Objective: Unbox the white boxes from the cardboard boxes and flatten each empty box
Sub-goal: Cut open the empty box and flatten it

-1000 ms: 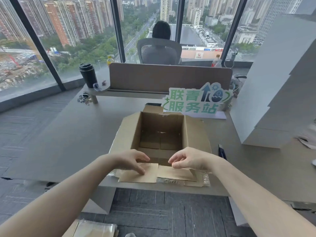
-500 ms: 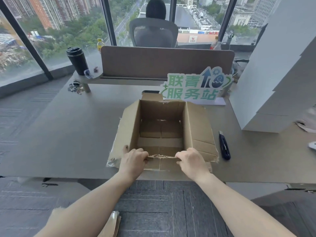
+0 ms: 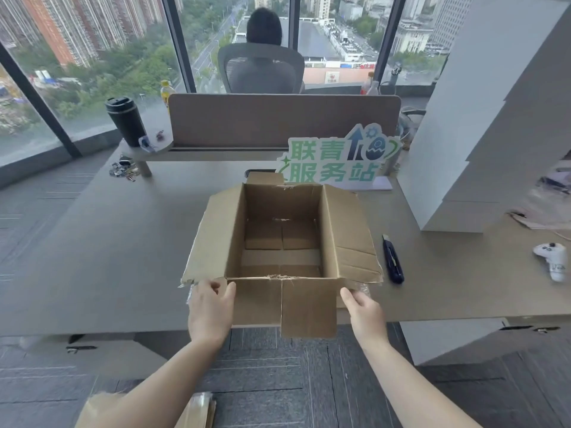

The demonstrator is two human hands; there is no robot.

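An empty brown cardboard box (image 3: pixel 349 239) stands open at the desk's front edge, its flaps spread outward and nothing inside. My left hand (image 3: pixel 211 307) holds the near left corner, thumb against the front flap. My right hand (image 3: pixel 363 307) grips the near right corner beside the hanging front flap (image 3: pixel 309 307). A tall stack of white boxes (image 3: pixel 482 125) rises at the right of the desk.
A dark utility knife (image 3: pixel 393 259) lies right of the box. A green-lettered sign (image 3: pixel 335 159), a black tumbler (image 3: pixel 126 122), keys (image 3: pixel 123 172) and a white controller (image 3: pixel 554 257) sit on the grey desk (image 3: pixel 92 257). A person sits behind the divider. Flattened cardboard (image 3: pixel 197 412) lies on the floor.
My hands have moved apart from the middle of the near flap to the box's two near corners. The near flap now hangs down over the desk edge.
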